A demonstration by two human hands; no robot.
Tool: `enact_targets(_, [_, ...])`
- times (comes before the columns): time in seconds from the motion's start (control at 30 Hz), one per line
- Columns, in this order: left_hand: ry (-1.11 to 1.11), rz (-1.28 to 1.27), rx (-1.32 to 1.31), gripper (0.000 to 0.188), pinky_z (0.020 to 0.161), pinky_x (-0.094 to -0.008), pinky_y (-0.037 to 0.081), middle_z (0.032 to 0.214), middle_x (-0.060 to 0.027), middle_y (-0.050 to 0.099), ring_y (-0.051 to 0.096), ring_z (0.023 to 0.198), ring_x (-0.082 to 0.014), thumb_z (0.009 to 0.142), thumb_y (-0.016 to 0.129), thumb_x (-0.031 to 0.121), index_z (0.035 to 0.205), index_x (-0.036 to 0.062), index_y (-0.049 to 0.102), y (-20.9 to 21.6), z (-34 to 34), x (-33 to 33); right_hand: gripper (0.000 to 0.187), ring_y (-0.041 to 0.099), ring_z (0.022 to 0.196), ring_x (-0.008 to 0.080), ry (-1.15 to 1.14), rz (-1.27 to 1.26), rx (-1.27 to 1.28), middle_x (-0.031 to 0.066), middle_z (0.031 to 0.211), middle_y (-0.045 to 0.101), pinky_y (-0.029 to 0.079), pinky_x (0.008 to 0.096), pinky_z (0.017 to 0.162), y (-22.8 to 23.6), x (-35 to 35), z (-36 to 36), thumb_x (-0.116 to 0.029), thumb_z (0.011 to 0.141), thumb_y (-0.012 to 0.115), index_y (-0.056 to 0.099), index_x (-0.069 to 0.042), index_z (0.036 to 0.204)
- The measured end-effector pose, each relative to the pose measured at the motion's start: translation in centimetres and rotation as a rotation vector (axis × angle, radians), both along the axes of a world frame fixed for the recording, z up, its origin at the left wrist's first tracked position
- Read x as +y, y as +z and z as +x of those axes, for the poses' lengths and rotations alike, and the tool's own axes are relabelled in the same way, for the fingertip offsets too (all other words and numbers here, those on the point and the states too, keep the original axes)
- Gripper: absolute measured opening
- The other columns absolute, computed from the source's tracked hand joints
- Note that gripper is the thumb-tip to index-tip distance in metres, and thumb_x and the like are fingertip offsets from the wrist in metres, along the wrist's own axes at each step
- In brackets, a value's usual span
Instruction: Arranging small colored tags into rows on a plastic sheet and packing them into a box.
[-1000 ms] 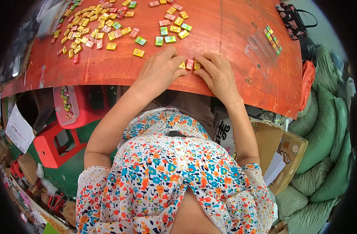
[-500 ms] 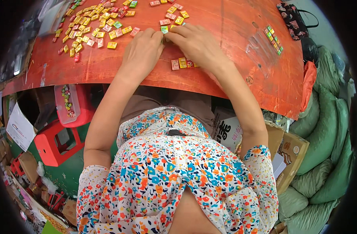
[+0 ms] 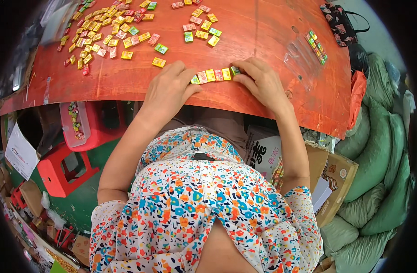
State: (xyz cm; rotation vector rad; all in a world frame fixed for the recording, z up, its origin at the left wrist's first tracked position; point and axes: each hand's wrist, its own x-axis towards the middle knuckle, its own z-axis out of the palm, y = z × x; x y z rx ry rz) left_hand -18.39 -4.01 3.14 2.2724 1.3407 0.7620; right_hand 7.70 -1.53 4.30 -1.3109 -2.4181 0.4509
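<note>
Evidently, in the head view, 6 small boxes point(image 3: 210, 75) form a row on the red table point(image 3: 112, 84); the left hand point(image 3: 168, 87) pinches 1 green end box point(image 3: 195, 79), the right hand point(image 3: 259, 83) the opposite green box point(image 3: 236, 71); many loose boxes point(image 3: 127, 55) lie unaligned.

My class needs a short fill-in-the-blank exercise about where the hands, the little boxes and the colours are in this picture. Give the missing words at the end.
1. The left hand touches the left end of a row of small boxes, and the right hand touches its ____ end.
2. The box at the right hand's fingertips is coloured ____.
3. The larger cluster of loose boxes lies on the picture's ____ side.
4. The person's shirt is printed with colourful ____.

Missing words: right; green; left; flowers.
</note>
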Motion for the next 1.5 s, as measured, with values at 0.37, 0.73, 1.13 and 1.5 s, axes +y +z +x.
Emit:
enact_targets(0.37, [0.110, 0.117, -0.026, 0.032, 0.073, -0.0452, 0.050, 0.095, -0.0161, 0.058, 0.061, 0.088, -0.0365, 0.083, 0.070, 0.020, 0.107, 0.0016, 0.062, 0.4, -0.3, 5.8, 0.025, 0.065, 0.080, 0.0305, -0.140, 0.117, 0.119, 0.0138, 0.090, 0.066, 0.051, 0.0385, 0.068, 0.1, 5.6, -3.0, -0.024, 0.089, 0.067, 0.068, -0.004, 0.104])
enact_targets(0.73, [0.246, 0.121, 0.219, 0.021, 0.078, -0.0467, 0.049, 0.097, -0.0199, 0.064, 0.062, 0.090, -0.0385, 0.090, 0.060, 0.017, 0.102, 0.0000, 0.060, -0.4, 0.1, 12.2, 0.026, 0.065, 0.092, 0.0347, -0.198, 0.195, -0.028, 0.0151, 0.101, 0.068, 0.051, 0.0435, 0.080, -0.3, 16.1, -6.6, -0.024, 0.089, 0.060, 0.069, -0.006, 0.104])
enact_targets(1.13, [0.098, 0.078, 0.011, 0.015, 0.073, -0.0488, 0.051, 0.089, -0.0192, 0.061, 0.062, 0.083, -0.0398, 0.089, 0.058, 0.014, 0.092, -0.0001, 0.062, 0.9, 0.1, 7.0, 0.035, 0.064, 0.100, 0.0355, 0.043, 0.221, -0.162, 0.0141, 0.115, 0.065, 0.054, 0.0479, 0.079, -4.6, 22.6, -5.4, -0.026, 0.089, 0.063, 0.059, -0.013, 0.121])
enact_targets(1.5, [0.014, -0.084, 0.017, 0.045, 0.073, -0.0436, 0.051, 0.100, -0.0139, 0.053, 0.060, 0.089, -0.0339, 0.075, 0.078, 0.025, 0.110, 0.0030, 0.059, 0.6, 0.8, -0.2, 0.030, 0.063, 0.096, 0.0288, 0.058, -0.074, 0.062, 0.0120, 0.106, 0.065, 0.051, 0.0353, 0.082, 0.5, 2.5, 3.0, -0.011, 0.086, 0.064, 0.065, -0.005, 0.115])
